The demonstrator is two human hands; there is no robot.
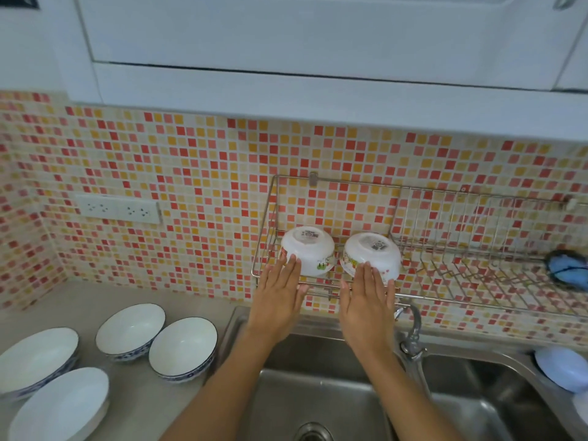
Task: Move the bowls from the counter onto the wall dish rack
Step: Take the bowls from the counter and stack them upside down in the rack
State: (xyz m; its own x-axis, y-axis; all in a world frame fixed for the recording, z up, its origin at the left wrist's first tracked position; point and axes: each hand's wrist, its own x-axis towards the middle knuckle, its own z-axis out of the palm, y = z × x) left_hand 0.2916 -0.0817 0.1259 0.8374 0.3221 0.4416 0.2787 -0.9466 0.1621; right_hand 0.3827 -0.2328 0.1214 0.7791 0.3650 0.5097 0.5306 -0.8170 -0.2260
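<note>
Two small white bowls with cartoon prints sit upside down on the left part of the wire wall dish rack (pixel 461 246): a left bowl (pixel 310 246) and a right bowl (pixel 374 253). My left hand (pixel 280 294) lies flat with straight fingers, its fingertips touching the left bowl's near side. My right hand (pixel 369 300) is flat the same way, fingertips against the right bowl. Neither hand grips. On the counter at the left stand two deep white bowls with blue rims (pixel 131 332) (pixel 183 348) and two wider white bowls (pixel 36 358) (pixel 60 405).
A steel double sink (pixel 318 396) lies below the rack, with a tap (pixel 413 329) between the basins. A blue scrubber (pixel 569 270) rests on the rack's right end. A pale blue dish (pixel 561 367) sits at the sink's right edge. A wall socket (pixel 119 209) is on the tiles at the left.
</note>
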